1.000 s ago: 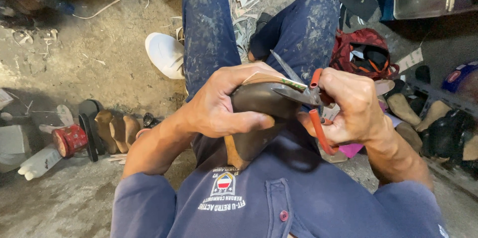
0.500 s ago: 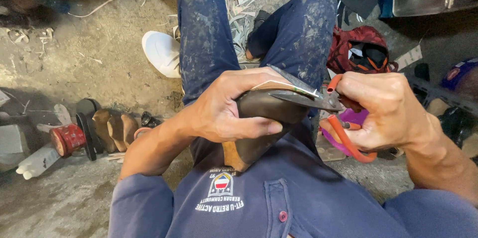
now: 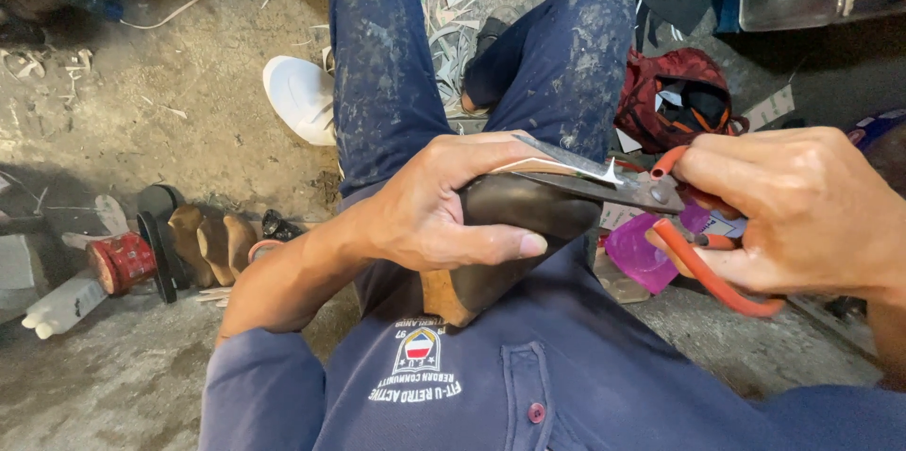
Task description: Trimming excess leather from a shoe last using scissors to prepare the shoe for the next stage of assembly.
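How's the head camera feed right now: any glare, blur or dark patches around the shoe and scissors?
Head view: sharp at the centre, with the left hand gripping the dark shoe and the scissors in the right hand well lit; a small glint sits on the blades; the upper right corner behind the red bag falls into shadow; wide-angle bending shows at the edges.

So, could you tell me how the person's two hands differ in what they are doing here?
The left hand wraps flat around the dark shoe, thumb along its side; the right hand is curled through the orange handles of the scissors. The left sits over the lap, the right out to the side. Both are bare.
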